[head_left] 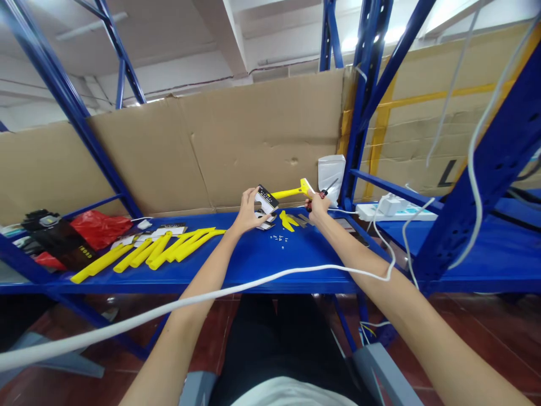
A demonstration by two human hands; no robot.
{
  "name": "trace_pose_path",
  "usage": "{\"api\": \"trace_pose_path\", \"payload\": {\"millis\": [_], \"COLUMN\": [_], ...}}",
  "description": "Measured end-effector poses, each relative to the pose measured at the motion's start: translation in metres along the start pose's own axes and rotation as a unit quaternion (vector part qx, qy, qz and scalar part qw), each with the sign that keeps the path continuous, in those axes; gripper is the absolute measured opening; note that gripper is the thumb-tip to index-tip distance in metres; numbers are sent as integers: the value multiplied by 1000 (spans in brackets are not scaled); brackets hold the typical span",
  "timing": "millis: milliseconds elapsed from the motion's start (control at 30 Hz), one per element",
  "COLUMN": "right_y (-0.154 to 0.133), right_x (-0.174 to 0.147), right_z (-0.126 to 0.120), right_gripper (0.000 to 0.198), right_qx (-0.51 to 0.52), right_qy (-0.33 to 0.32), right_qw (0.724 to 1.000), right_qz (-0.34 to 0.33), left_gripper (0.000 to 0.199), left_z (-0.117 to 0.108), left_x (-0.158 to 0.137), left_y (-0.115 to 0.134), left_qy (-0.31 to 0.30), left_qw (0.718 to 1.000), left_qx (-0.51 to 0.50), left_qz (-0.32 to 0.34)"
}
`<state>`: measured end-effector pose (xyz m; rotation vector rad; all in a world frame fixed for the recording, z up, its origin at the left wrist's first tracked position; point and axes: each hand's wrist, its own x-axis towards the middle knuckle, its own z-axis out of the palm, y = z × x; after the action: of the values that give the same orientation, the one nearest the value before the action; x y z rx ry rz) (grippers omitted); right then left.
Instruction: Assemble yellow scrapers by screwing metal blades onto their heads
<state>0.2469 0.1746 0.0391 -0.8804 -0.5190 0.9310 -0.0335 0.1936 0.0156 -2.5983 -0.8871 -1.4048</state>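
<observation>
My left hand (248,213) is closed around a black-and-white printed card (267,198). From behind that card a yellow scraper (287,193) reaches to the right, its wider head up near my right hand (316,206). The fingers of my right hand are wrapped round a screwdriver (323,193) with a red and black handle, its thin shaft pointing up and right. They also seem to touch the scraper head. Below the hands lie loose yellow plastic pieces (288,221), thin metal blades (301,220) and several tiny screw-like parts (279,238).
Several yellow handles (163,248) lie in a row on the blue shelf (262,270) at left, beside a red plastic bag (101,227) and a black box (63,242). A white cable (253,283) crosses in front of my arms. A power strip (395,212) sits at right.
</observation>
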Motion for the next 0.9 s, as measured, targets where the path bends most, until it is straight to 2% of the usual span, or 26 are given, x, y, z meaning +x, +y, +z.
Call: {"api": "trace_pose_path", "payload": {"millis": [167,333,567,733,900], "right_y": [7,8,8,11,13], "right_x": [-9,-12,-19,-27,-34], "right_z": [5,6,7,11,13], "right_gripper": [31,36,26,22,29], "right_qx": [-2,-13,-36,-51,-62], "right_qy": [-4,-27,-81,-133,-185], "right_qw": [1000,999,995,989,980], "right_qz": [21,29,40,42,42], "left_gripper": [112,112,117,113,105], "left_z": [4,5,5,10,11], "left_x": [1,2,4,3,0], "left_y": [2,4,7,-5,-15], "left_qy": [-15,-16,-64,-40,-21], "left_qw": [999,998,997,999,994], "left_qx": [-23,-52,-33,11,86], "left_qz": [24,40,2,-3,-67]}}
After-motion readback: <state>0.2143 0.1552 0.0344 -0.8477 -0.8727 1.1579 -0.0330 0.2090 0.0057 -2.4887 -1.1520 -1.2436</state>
